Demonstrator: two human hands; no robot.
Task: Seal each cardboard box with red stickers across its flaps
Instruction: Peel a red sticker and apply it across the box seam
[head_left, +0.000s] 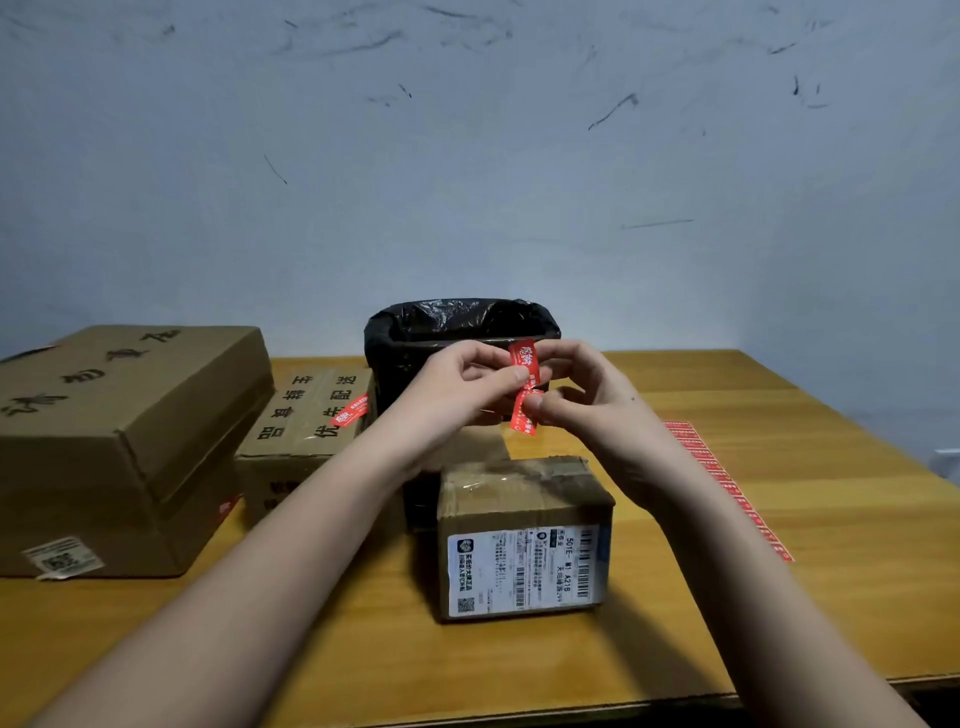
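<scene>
Both hands are raised above a small taped cardboard box (524, 525) with a white shipping label on its front. My left hand (457, 387) and my right hand (582, 395) pinch a red sticker (523, 387) between thumbs and fingertips, held upright in the air. To the left stands a medium box (306, 415) with a red sticker (349, 409) stuck on its top. A large box (119, 436) lies at the far left. A long strip of red stickers (727, 486) lies flat on the table to the right.
A bin lined with a black bag (457, 325) stands behind the hands against the pale wall. The wooden table (831, 545) reaches its right edge past the sticker strip and its front edge near the bottom of the view.
</scene>
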